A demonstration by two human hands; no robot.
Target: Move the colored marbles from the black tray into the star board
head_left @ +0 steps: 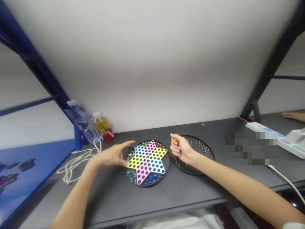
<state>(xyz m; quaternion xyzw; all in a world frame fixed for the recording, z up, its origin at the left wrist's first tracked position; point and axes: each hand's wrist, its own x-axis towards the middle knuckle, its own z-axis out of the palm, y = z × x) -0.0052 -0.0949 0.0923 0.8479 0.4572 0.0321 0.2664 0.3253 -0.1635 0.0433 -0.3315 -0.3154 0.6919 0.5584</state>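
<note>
Since our left hand [112,156] has its thumb at a yellow tip of the Chinese checkers board [147,158], a careless push could tilt it & send marbles [152,181] rolling, b/c they look loose in the bays btwn the star's pts. Board's on the dark desk [114,197], just L of a black round tray [200,147]. Left grip: thumb & fingers spread wide at the board's left rim, no pinch. Our right hand [179,148], over the tray's near-left part, is curled closed round a small yellowish object [176,140]; can't ID it. If those fingers slacken too soon, it could drop & roll off; a low forearm could also drag the tray.

Qty: 1 board w/ 6 pts (2 pink, 2 blue, 2 yellow); 1 tray; marbles too many & small to count. Also 2 bottles: 1 drink bottle [104,128], yellow & red, 1 clear bottle [82,121]; 1 coiled white cable [69,170]; 1 power strip [283,140] far R; 1 co-worker's hand [295,116] beyond. Scissors [27,164] on the blue table [16,203]: blurred, no firm count.
</note>
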